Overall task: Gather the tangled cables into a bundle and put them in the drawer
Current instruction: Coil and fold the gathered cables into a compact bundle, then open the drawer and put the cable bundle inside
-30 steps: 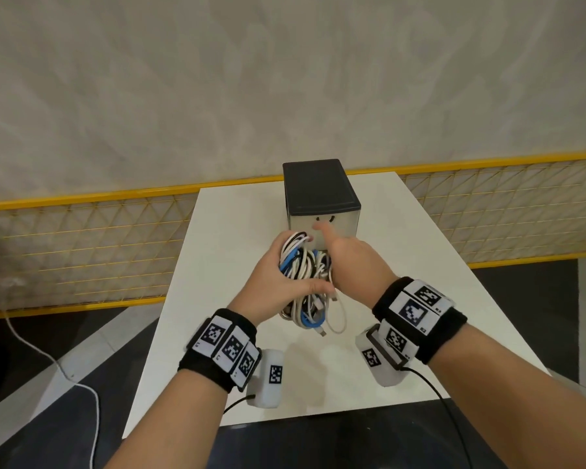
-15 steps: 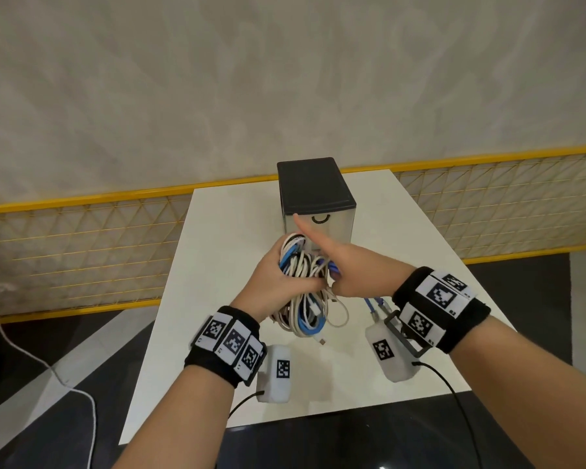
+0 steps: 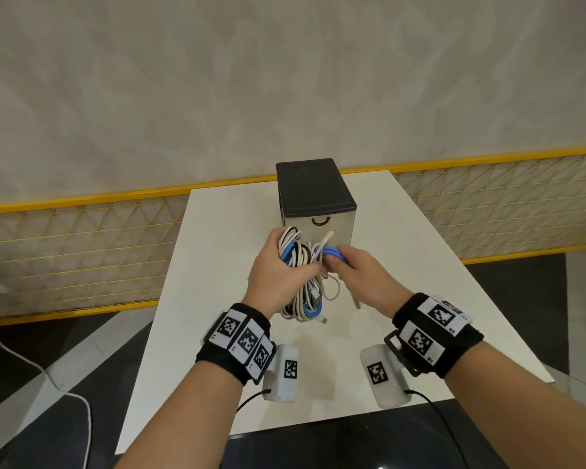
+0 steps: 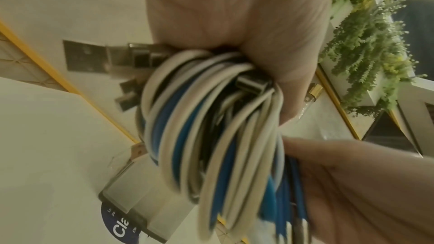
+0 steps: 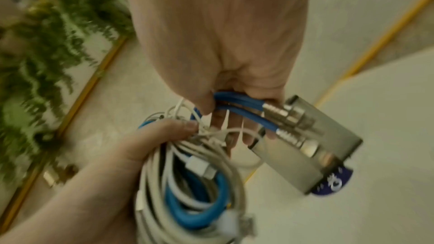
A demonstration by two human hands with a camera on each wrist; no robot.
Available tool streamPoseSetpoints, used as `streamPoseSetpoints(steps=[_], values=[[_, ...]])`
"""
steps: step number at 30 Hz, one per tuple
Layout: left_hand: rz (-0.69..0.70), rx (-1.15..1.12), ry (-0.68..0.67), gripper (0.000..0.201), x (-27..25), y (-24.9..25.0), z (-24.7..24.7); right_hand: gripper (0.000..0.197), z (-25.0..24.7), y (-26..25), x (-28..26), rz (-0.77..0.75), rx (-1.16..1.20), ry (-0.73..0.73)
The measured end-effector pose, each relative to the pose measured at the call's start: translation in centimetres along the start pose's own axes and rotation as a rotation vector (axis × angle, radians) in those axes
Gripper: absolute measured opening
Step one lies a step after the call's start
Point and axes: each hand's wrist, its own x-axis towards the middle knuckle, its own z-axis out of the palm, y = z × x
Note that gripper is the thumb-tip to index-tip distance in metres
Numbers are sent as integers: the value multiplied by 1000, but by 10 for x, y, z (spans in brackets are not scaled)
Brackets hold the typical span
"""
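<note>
While both hands grip, cables (image 3: 298,262) bundled (drawer (image 3: 318,225) shut), above table (image 3: 217,265)

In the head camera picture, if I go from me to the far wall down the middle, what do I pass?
Table edge → cables held in both hands → drawer box → yellow rail → wall.

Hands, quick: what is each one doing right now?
Left hand: gripping the cable bundle.
Right hand: pinching the blue cable beside the bundle.
</note>
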Motion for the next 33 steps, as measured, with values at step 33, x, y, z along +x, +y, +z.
streamPoseSetpoints(steps=[33], values=[[-225,502,-217,108,146,-18,26,51,11,82,128,542,712,277]])
